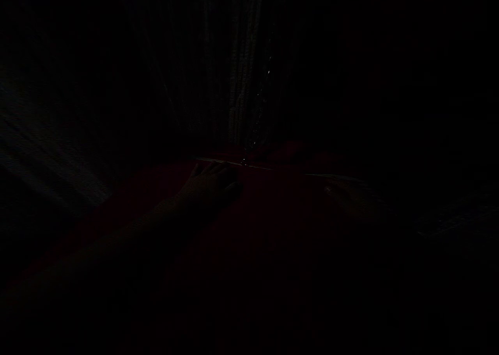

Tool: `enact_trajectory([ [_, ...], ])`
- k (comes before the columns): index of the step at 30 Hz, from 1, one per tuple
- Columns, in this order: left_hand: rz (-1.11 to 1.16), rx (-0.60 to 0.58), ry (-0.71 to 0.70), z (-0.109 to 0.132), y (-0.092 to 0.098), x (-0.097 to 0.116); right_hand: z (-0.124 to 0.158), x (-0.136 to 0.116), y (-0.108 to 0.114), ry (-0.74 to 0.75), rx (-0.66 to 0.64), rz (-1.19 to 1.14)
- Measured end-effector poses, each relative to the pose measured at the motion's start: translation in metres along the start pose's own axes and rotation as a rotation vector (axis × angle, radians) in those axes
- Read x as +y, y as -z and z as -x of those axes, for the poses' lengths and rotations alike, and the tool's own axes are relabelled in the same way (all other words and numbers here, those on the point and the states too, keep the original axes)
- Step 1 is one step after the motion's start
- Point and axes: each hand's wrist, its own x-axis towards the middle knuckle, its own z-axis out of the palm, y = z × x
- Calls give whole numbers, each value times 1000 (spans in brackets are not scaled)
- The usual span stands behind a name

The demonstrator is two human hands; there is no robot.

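The picture is very dark. A dark red surface that looks like cloth (265, 209) spreads across the middle. On it, at the left of centre, lies my left hand (212, 183), palm down with its fingers stretched and somewhat apart, close to a thin pale line (253, 166) running along the far part of the red surface. My right hand (356, 199) is a faint shape farther right, near another stretch of that pale line; its fingers are lost in the dark. Between the hands, nearer the left, a small shiny thing (244, 161) glints, too small to name.
Beyond the red surface, dim upright streaks like folds of hanging fabric (241, 74) rise, with a row of tiny glints (268, 72) beside them. Greyish striped material (47, 157) shows at left. A faint pale streaked thing (448, 222) lies at right.
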Motion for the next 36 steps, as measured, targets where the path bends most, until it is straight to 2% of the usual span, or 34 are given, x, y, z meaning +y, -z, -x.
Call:
enact_trajectory([
  [4, 0, -11, 11, 2, 2, 2, -1, -8, 3, 40, 7, -38],
  [9, -26, -28, 4, 1, 2, 2, 2, -16, 0, 41, -77, -22],
  [18, 16, -14, 18, -1, 1, 1, -2, 4, 3, -97, -97, 64],
  [21, 8, -20, 13, 0, 1, 2, -3, 6, 1, -63, -100, 59],
  [25, 13, -14, 5, 0, 1, 2, 0, 13, -8, 12, -34, 36],
  [31, 17, -15, 12, 1, 1, 3, 1, 24, -19, -17, -32, 50],
  [36, 11, 1, 11, 1, 1, 3, 1, 17, -15, -14, -49, 55],
])
